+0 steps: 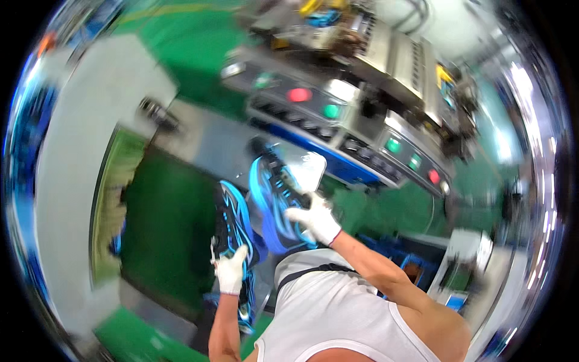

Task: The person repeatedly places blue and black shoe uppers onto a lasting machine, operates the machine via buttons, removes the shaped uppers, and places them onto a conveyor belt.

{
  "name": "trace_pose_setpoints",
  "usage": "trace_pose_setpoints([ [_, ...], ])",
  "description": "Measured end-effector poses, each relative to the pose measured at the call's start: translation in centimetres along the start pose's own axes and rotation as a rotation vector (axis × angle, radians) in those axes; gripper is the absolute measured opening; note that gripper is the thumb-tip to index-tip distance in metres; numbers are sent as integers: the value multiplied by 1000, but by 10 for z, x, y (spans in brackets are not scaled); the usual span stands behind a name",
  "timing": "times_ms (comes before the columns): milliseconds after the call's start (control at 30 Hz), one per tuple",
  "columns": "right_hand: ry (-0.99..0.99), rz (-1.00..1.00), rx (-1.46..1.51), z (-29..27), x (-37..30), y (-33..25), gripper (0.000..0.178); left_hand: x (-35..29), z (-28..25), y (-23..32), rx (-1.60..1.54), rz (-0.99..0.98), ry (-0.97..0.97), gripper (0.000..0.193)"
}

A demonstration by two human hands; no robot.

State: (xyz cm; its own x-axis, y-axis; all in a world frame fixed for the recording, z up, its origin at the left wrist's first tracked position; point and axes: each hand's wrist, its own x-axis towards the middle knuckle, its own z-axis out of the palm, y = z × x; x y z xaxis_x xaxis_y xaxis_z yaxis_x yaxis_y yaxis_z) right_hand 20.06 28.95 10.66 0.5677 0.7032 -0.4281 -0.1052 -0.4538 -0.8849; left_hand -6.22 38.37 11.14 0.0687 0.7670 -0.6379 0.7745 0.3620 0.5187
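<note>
My left hand (230,271), in a white glove, is closed on the heel end of a black sneaker with bright blue trim (237,217). Just to its right, my gloved right hand (316,220) grips a matching sneaker (274,202), whose thick blue-violet sole faces left. Both shoes are held in front of my waist with their toes pointing away from me. More black and blue footwear (246,304) shows beside my left wrist, partly covered by it. Motion blurs the finer details.
Ahead on the right stands a metal machine with red and green buttons (330,111) and a row of dark knobs. A dark green surface (163,223) lies to the left, beside a pale grey panel (84,139). Behind my right arm is a cart-like white unit (467,253).
</note>
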Motion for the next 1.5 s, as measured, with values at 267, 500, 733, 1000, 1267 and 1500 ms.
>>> trace_pose_setpoints([
  [267, 748, 93, 458, -173, -170, 30, 77, -83, 132, 149, 478, 727, -444, 76],
  [500, 1625, -1, 676, -249, -380, 127, 75, -263, 303, 189, 679, 1152, -945, 74],
  [733, 2242, 318, 365, -331, -564, 157, 80, -498, 484, 218, 706, 1523, -1433, 84],
  [1000, 2027, 917, 250, -463, -656, 240, 92, -649, 668, 158, 612, 1953, -1330, 75],
  [1267, 2417, 388, -92, -460, -666, 220, 82, -667, 653, 163, 103, 2350, -1590, 79],
  [1500, 2721, 179, -837, -557, -789, 105, 74, -854, 591, 184, -257, 1781, -2311, 78],
])
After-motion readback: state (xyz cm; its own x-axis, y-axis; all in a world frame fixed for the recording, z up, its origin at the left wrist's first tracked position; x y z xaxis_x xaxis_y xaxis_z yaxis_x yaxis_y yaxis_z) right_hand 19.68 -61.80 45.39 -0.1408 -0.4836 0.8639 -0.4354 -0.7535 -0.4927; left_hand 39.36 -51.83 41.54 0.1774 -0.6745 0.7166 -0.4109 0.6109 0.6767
